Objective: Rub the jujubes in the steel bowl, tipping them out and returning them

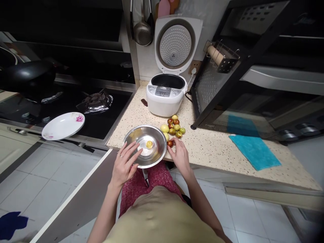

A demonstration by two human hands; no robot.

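A shiny metal bowl (160, 153) sits at the counter's front edge, with one yellowish fruit (149, 144) inside. My left hand (124, 162) hovers over the bowl's left side, fingers spread and nothing between them. To the right of the bowl, my right hand (179, 153) has its thumb and fingertips closed around a reddish-brown jujube (170, 143) at counter level. Just beyond it lies a loose cluster of green and brown jujubes (177, 127), several in all, some pale yellow-green and some blotched brown.
Behind the fruit stands a white rice cooker (164, 103) with its lid up. A black oven (253, 98) occupies the right, a teal cloth (255, 152) before it. A floral plate (63, 126) rests at the stove's edge. An open cabinet door (83, 195) juts out below left.
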